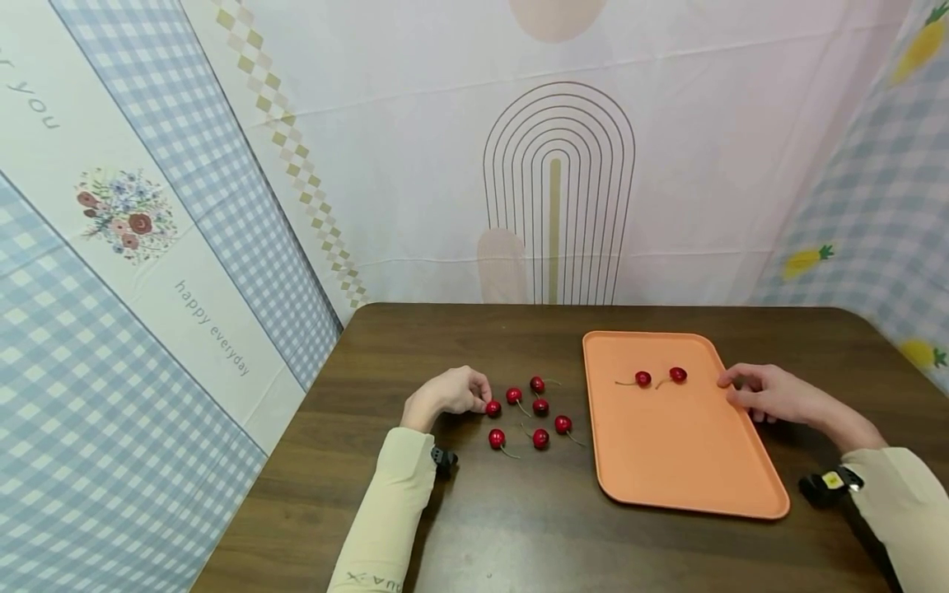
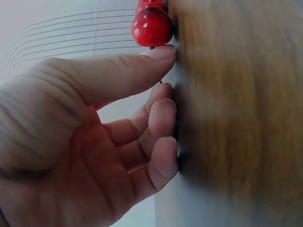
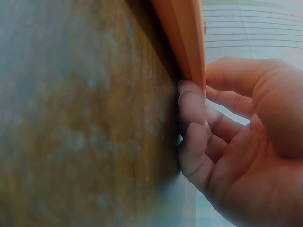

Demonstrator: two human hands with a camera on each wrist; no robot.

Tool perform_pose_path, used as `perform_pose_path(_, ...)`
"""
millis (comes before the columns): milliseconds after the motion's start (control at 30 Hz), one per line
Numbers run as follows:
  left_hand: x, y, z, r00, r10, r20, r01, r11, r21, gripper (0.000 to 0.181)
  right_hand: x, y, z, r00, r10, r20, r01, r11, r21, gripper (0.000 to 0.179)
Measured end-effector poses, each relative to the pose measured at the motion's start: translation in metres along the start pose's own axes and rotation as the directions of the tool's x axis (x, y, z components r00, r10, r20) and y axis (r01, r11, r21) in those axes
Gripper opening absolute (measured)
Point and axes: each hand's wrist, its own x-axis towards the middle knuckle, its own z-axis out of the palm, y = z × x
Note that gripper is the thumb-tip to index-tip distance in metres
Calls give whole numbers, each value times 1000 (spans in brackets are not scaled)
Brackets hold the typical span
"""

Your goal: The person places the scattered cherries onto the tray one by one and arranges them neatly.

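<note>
Dark wooden table (image 1: 311,502) before a pale printed cloth (image 1: 415,165)

Blue checked cloth (image 1: 81,387) hangs to the left, more checks at far right. On the wood: seven loose cherries, counting the one at the fingers, strewn left of an orange tray (image 1: 682,461). Two more lie inside it towards its far edge: one cherry (image 1: 642,379) with its stem pointing left, and just beside it another cherry (image 1: 678,375), stem slanting towards the near left.

Left hand (image 1: 454,391): narrow pinch, fingers curled low to the table, at the leftmost cherry (image 1: 493,408). Wrist view shows the stem (image 2: 161,81) running between thumb and forefinger, fruit just past the thumb tip. Low wrist and bent fingers presumably suit so small and round a thing; the stem gives a purchase where the smooth skin might roll. How firm the pinch is, cannot tell.

Right hand (image 1: 774,395): grips the tray's right rim, thumb above, fingertips beneath. Likely a steadying hold, keeping a light tray from sliding; the outer edge leaves its middle unobstructed. Whether that side is lifted at all, cannot tell.

Remaining cherries sit between left hand and tray, stems pointing various ways, within easy reach of the pinching fingers.
</note>
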Motion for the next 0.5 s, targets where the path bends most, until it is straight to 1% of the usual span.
perform_pose_path(333, 0, 0, -1, 1000, 14, 11, -14, 1000, 5, 13, 0, -1, 0, 1000, 1, 7, -1, 1000, 7, 34)
perform_pose_path(500, 0, 0, -2, 1000, 28, -6, -28, 1000, -6, 13, 0, 0, 0, 1000, 5, 10, -5, 1000, 8, 35)
